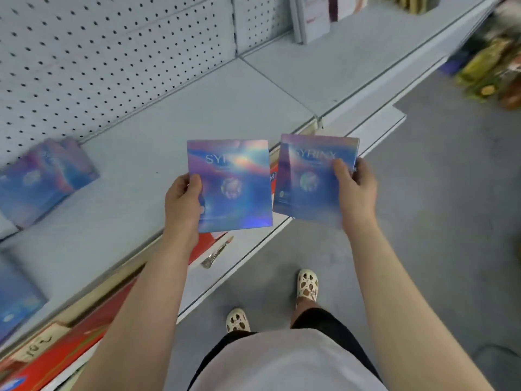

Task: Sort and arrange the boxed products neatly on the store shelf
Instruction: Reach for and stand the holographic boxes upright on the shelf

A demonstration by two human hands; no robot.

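Two flat iridescent blue-violet boxes marked SYRINX are held over the front edge of the grey shelf [214,114]. My left hand [183,204] grips the left box [234,190] by its left edge, thumb on the front face. My right hand [356,193] grips the right box [310,182] by its right edge, thumb on the front; this box is tilted slightly. A few matching boxes [48,179] lean against the pegboard at the far left of the shelf. Another matching box [14,303] lies at the lower left.
White pegboard [98,52] backs the shelf. Pale boxes [313,18] stand at the back of the adjoining shelf section. Red boxes [70,345] fill the lower shelf below. Green and yellow packets [490,69] lie on the grey floor to the right. My feet [307,286] stand beside the shelf base.
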